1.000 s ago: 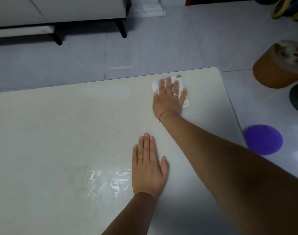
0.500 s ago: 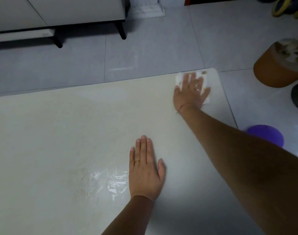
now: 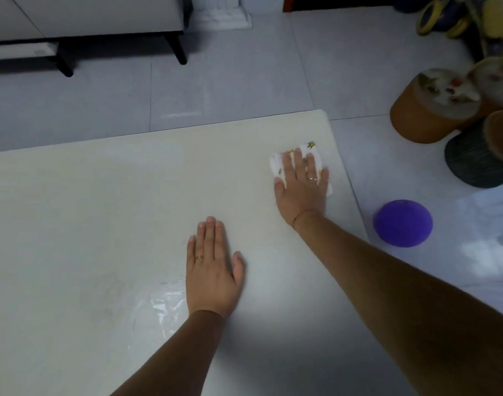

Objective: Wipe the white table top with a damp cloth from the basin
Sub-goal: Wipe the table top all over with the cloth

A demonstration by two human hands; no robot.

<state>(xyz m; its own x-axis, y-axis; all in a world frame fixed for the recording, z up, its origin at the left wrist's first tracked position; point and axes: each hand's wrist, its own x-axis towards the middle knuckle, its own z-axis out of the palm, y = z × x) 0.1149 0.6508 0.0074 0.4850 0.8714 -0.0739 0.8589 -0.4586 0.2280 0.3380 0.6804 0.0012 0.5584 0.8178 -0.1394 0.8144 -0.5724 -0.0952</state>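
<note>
The white table top (image 3: 107, 201) fills the lower left of the head view. My right hand (image 3: 301, 192) lies flat with spread fingers on a folded white cloth (image 3: 277, 161) with small yellow prints, close to the table's right edge and a little back from its far right corner. The hand covers most of the cloth. My left hand (image 3: 213, 270) rests palm down on the bare table near the middle, holding nothing. A wet shiny patch (image 3: 156, 307) shows just left of that hand. No basin is in view.
A purple round object (image 3: 403, 222) sits on the grey tiled floor right of the table. Brown stools (image 3: 433, 107) and a dark ribbed one (image 3: 473, 164) stand at the far right. A white cabinet on black legs (image 3: 101, 15) stands at the back.
My right hand slid the cloth right to the far right corner, then pulled it back toward me along the right edge. My left hand has stayed flat in place.
</note>
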